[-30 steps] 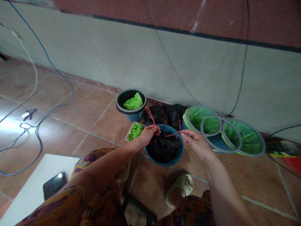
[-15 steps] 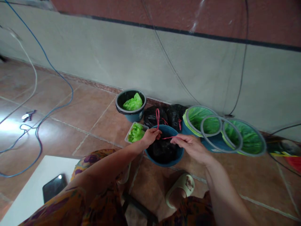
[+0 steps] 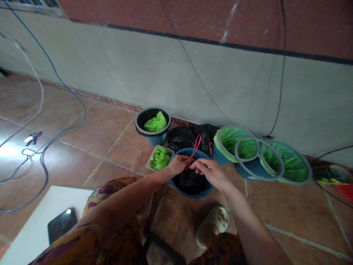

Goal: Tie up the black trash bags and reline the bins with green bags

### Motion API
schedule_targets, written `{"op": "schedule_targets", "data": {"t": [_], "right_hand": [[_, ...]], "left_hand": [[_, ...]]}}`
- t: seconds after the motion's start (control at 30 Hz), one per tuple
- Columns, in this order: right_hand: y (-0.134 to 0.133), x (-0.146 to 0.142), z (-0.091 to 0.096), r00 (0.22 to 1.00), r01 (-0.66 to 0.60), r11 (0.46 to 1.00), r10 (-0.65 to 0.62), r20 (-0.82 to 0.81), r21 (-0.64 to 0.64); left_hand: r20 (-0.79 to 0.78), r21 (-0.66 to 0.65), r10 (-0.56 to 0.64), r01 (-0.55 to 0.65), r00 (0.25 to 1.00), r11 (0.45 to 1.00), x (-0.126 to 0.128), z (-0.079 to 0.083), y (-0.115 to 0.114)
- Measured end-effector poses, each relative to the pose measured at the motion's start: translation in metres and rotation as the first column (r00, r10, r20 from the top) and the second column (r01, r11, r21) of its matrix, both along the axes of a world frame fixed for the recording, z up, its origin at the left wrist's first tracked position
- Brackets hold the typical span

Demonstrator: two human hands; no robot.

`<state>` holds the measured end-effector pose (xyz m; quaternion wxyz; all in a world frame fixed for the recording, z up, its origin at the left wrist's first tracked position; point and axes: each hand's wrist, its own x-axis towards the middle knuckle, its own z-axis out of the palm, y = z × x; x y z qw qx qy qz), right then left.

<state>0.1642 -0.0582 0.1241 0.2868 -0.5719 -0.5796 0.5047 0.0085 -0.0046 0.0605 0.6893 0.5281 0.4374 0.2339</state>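
Note:
A blue bucket (image 3: 204, 188) stands on the tiled floor in front of me, with a black bag (image 3: 190, 178) inside it. My left hand (image 3: 178, 164) and my right hand (image 3: 209, 171) meet over the bucket's far rim. Both are pinched on a red drawstring (image 3: 195, 144) of the bag, whose loops stick up between the fingers. Just left of the bucket lies a small tray of green bags (image 3: 160, 157).
Tied black bags (image 3: 190, 134) lie against the wall behind the bucket. A bucket holding a green bag (image 3: 153, 123) stands left; green-lined buckets with grey rings (image 3: 259, 154) stand right. Cables (image 3: 41, 147) run over the floor at left. A phone (image 3: 61, 224) lies on a white board; a sandal (image 3: 211, 222) is near.
My hands have come together over the bucket. The red string, stretched out between them before, is now bunched into loops at my fingertips.

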Motion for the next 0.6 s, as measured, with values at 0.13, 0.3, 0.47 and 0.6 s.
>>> {"op": "schedule_targets", "data": {"t": [0.13, 0.3, 0.47, 0.6], "right_hand": [[0.002, -0.008, 0.004, 0.996, -0.056, 0.998, 0.055, -0.065, -0.025], [0.007, -0.007, -0.004, 0.975, 0.096, 0.988, -0.117, -0.187, -0.117], [0.013, 0.008, -0.025, 0.942, 0.336, 0.942, -0.336, -0.004, 0.014], [0.012, 0.019, -0.036, 0.904, 0.348, 0.927, -0.371, 0.214, 0.139]], "left_hand": [[0.071, 0.069, -0.224, 0.219, 0.972, 0.973, 0.004, -0.012, -0.007], [0.051, 0.118, -0.395, 0.387, 0.917, 0.914, 0.001, -0.007, -0.009], [0.059, 0.098, -0.427, 0.42, 0.902, 0.902, -0.002, 0.003, -0.008], [0.011, 0.099, -0.286, 0.284, 0.958, 0.954, -0.001, -0.002, -0.008]]}}
